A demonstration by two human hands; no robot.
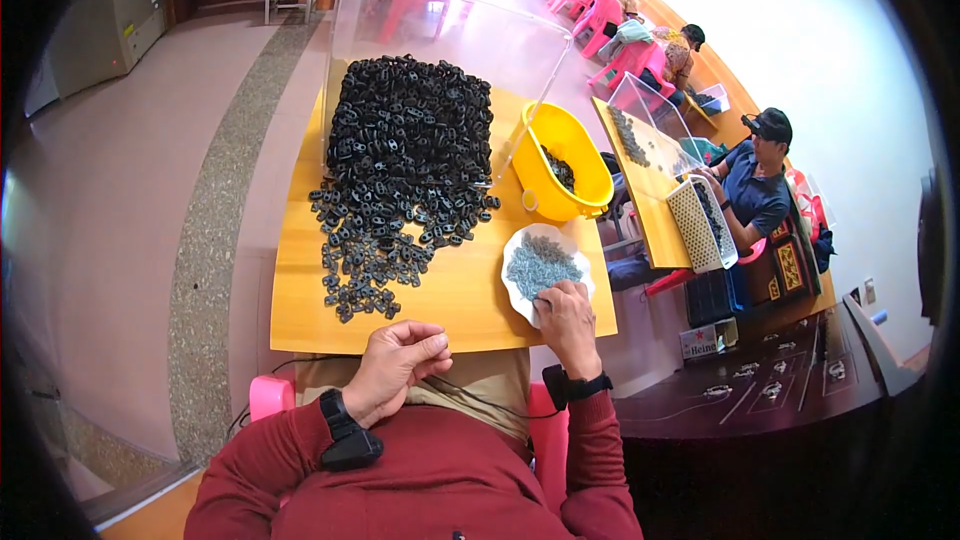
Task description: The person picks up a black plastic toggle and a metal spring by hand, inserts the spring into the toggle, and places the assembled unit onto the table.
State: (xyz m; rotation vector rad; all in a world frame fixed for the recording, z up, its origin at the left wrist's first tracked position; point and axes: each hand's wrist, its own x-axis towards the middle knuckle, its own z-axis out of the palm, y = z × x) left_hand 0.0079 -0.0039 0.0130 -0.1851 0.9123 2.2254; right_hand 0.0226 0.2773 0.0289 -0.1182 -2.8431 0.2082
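Observation:
Just above the table's front edge, my left hand [399, 364] is closed, with thumb and fingertips pressed together; whatever is in the pinch is too small to make out. My right hand [569, 324] reaches over the near rim of a white scalloped dish [514, 292], fingers curled down with the tips hidden. Many tiny blue-grey pieces [541, 262] lie heaped in that dish. Left of it, small black two-holed plastic parts [410, 125] spill from a clear plastic bin [455, 0] tipped toward me, and loose ones [375, 265] spread across the table [460, 305].
Behind the dish stands a yellow tub [565, 195] with black parts inside. To the right, a person [762, 185] sits at another table [640, 180] with a white perforated basket [692, 225]. A dark carved table [760, 380] is at lower right. Pink chairs [632, 65] and other people are farther back.

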